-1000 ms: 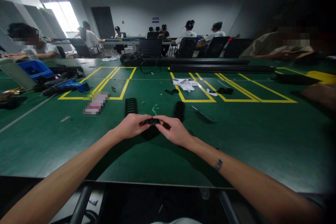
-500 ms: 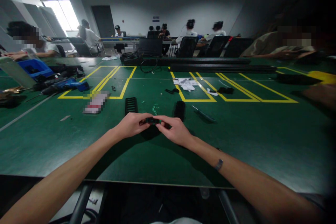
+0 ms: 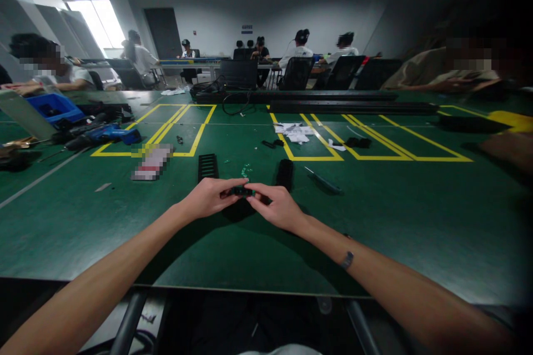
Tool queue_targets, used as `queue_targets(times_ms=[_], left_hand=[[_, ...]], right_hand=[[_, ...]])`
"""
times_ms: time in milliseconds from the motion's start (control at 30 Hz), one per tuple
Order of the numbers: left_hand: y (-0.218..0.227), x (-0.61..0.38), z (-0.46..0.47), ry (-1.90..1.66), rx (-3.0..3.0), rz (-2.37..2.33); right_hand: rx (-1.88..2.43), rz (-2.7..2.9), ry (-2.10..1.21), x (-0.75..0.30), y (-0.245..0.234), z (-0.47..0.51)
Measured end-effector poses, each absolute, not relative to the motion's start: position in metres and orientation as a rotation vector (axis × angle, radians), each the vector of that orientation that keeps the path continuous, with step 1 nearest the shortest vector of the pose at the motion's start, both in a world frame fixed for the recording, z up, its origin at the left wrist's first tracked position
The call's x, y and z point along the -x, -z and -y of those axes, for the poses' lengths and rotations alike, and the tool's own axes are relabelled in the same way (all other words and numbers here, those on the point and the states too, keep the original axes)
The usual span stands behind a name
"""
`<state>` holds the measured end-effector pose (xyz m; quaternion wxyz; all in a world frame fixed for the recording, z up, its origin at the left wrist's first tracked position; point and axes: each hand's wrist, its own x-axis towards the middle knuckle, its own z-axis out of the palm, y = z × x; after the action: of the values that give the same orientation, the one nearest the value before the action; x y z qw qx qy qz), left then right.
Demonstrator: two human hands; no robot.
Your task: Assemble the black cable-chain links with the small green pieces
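My left hand (image 3: 210,198) and my right hand (image 3: 277,208) meet over the green table (image 3: 395,222), both pinching one small black plastic part (image 3: 241,191) between their fingertips. The part is held just above the table top, with its dark shadow beneath. A black slotted strip (image 3: 207,166) lies flat just beyond my left hand. A second black piece (image 3: 285,173) lies beyond my right hand. A thin dark tool (image 3: 323,181) rests to the right of it.
Yellow taped rectangles (image 3: 187,133) mark the table. White paper scraps (image 3: 296,133), a blue power tool (image 3: 106,135) and a blue bin (image 3: 56,108) lie farther off. Long black rails (image 3: 353,106) cross the far side. Several people sit at the tables around.
Both hands stay on the small black part; the fingers shift very slightly. Nothing else on the table has moved.
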<state>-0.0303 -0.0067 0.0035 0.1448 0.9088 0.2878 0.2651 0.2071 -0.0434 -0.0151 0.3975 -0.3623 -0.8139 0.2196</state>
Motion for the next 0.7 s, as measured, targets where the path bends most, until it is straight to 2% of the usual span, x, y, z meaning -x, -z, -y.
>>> queue_targets(times_ms=[700], left_hand=[[0.005, 0.030, 0.002, -0.866, -2.667, -0.763]], right_hand=[[0.897, 2.065, -0.542, -0.208, 0.016, 0.042]])
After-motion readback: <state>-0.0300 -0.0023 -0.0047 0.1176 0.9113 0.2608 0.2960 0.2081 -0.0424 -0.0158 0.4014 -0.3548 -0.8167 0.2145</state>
